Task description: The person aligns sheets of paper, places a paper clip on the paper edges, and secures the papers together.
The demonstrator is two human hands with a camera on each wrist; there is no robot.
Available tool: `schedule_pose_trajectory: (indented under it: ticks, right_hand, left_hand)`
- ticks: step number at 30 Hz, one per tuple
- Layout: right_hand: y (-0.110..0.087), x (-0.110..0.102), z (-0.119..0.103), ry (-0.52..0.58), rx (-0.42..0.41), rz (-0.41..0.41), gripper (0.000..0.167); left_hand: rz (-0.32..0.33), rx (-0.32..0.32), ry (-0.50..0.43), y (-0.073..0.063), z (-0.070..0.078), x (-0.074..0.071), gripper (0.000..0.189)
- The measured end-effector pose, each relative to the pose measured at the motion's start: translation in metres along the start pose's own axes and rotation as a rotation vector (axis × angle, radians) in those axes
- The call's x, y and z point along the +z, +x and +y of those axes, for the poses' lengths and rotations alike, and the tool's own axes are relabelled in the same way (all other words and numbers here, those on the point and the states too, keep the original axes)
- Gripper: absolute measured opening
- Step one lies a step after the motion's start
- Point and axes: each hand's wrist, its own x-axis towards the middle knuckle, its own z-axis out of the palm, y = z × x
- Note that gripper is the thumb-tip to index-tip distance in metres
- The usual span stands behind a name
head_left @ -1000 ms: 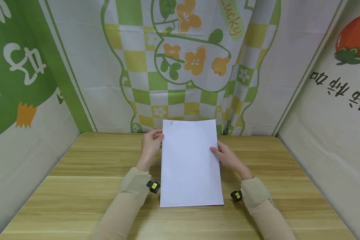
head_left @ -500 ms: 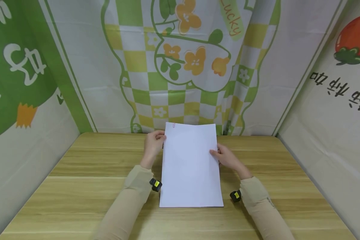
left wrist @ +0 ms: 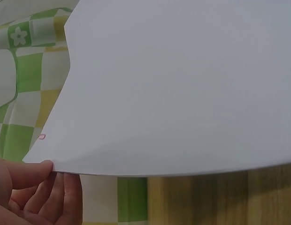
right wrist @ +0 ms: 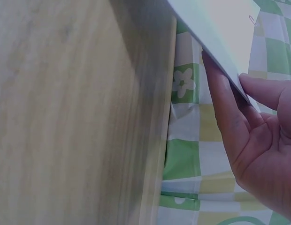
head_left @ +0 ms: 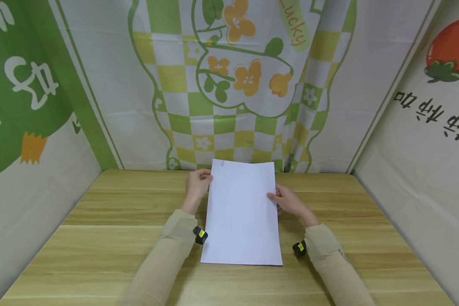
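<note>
A stack of white paper sheets (head_left: 242,216) is held up at a tilt over the table, its near edge low by the tabletop. A small pink paper clip (head_left: 222,163) sits on the top edge near the left corner. My left hand (head_left: 197,187) pinches the upper left edge, thumb on top and fingers beneath, as the left wrist view also shows at the paper (left wrist: 173,93). On the other side my right hand (head_left: 290,200) grips the right edge, its thumb on the face and its fingers behind the paper (right wrist: 225,37).
The wooden table (head_left: 99,246) spreads out on both sides of the paper. Behind it hangs a green and yellow checked curtain (head_left: 199,102), and printed cloth walls (head_left: 424,170) stand at left and right. A small black camera (head_left: 300,249) is on each wrist.
The far edge of the paper has come down and toward me, with both hands lowering slightly along with it. My left hand has shifted a little to the right. Both grips look the same.
</note>
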Motion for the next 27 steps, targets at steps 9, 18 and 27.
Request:
schedule_pose_trajectory:
  ticks: [9, 18, 27]
  right_hand:
    - [0.007, 0.003, 0.008, -0.003, 0.048, -0.03, 0.039]
    - [0.014, 0.006, 0.01, -0.027, 0.118, -0.029, 0.043]
    - [0.022, 0.007, 0.016, -0.034, 0.144, -0.024, 0.029]
  left_hand:
    - [0.008, -0.018, 0.056, 0.002, -0.009, 0.003, 0.016]
    - [0.005, -0.02, 0.123, 0.006, -0.015, 0.003, 0.014]
    - [-0.001, -0.04, 0.166, 0.012, -0.025, 0.007, 0.016]
